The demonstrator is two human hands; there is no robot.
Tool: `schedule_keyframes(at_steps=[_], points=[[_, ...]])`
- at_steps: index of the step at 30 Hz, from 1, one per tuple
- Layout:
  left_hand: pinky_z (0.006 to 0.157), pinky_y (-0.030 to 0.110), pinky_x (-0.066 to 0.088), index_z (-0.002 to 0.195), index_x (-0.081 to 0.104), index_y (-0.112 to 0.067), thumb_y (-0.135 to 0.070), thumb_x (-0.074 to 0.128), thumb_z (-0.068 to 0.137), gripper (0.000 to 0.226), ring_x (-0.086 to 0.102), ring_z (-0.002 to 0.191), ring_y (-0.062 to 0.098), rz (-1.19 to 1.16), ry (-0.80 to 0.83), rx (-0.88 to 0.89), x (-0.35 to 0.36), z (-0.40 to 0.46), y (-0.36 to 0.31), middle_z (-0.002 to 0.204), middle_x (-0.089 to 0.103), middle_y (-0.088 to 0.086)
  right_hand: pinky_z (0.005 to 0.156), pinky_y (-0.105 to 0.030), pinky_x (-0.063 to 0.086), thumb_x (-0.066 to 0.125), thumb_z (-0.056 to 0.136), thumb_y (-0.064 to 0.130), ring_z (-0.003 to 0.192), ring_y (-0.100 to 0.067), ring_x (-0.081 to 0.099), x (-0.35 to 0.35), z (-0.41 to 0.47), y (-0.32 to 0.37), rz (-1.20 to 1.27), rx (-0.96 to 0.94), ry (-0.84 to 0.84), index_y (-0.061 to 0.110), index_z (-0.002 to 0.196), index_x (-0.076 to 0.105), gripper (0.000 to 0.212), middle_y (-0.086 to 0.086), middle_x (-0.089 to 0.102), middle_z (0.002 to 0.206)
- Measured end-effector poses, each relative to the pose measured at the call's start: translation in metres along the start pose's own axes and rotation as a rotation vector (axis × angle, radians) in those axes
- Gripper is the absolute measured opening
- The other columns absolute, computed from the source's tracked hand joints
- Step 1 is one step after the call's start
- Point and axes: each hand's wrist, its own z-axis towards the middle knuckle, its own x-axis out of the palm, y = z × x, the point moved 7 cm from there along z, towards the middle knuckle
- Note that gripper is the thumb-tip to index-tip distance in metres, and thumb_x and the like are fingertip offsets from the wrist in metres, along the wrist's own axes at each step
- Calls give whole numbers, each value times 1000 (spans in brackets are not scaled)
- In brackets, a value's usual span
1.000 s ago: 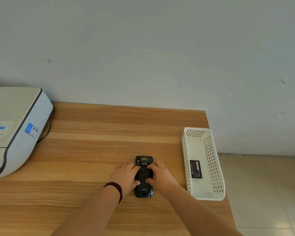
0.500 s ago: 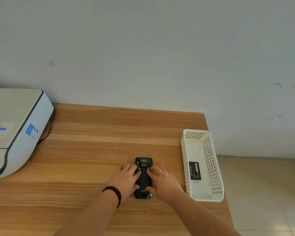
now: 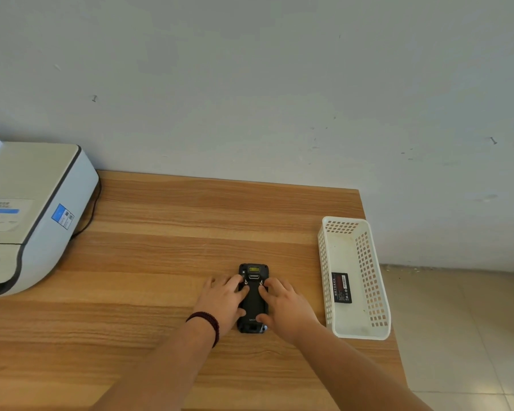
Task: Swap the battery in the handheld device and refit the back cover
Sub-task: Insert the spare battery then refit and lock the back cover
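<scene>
A black handheld device lies back-up on the wooden table, its back cover on. My left hand, with a dark bead bracelet at the wrist, rests on its left side, forefinger near a small latch by the top. My right hand rests on its right side, forefinger near the matching latch, thumb on the lower part of the cover. Both hands press flat on the device with fingers spread. A black battery with a red label lies in the white basket.
A white and grey printer fills the table's left side, its cable running behind. The perforated basket stands along the table's right edge. Beyond that edge is tiled floor. A pale wall rises behind the table.
Both hands have slid slightly back down the device, so the two latches near its top now show. The device has stayed in place.
</scene>
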Motion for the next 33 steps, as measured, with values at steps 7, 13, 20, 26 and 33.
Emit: schedule_keyframes(at_steps=[7, 13, 20, 26, 33], points=[[108, 43, 23, 140, 42, -22, -45, 52, 90, 56, 28, 134, 20, -7, -19, 15, -1, 2, 1, 144, 38, -2, 112, -36, 32, 52, 93, 49, 137, -18, 27, -4, -2, -4, 36, 40, 11, 21, 148, 34, 64, 5, 32, 148], [109, 43, 21, 142, 39, -23, -45, 51, 91, 56, 26, 136, 21, -33, -2, 0, 4, 0, 2, 148, 30, -2, 111, -37, 33, 49, 94, 51, 136, -19, 27, -1, -4, -6, 35, 58, 26, 23, 149, 30, 65, 4, 32, 148], [111, 43, 23, 141, 39, -22, -44, 53, 91, 57, 27, 135, 21, -77, 21, -1, 4, 2, 1, 147, 30, -2, 113, -37, 30, 50, 93, 53, 137, -17, 27, 0, -4, -11, 88, 90, 35, 28, 148, 33, 63, 7, 31, 149], [110, 39, 29, 137, 43, -27, -47, 54, 89, 53, 35, 131, 17, -198, -12, -18, -6, 11, 11, 141, 40, -6, 107, -37, 37, 52, 94, 44, 130, -18, 38, -23, 16, -8, 119, 75, -15, 28, 138, 48, 47, 6, 43, 141], [106, 38, 32, 130, 52, -27, -41, 58, 88, 44, 40, 124, 19, -159, 20, -19, -14, 27, 14, 131, 46, -3, 103, -39, 39, 59, 91, 40, 125, -20, 42, -24, 30, -4, 5, 23, 29, 23, 134, 51, 47, 3, 45, 137]])
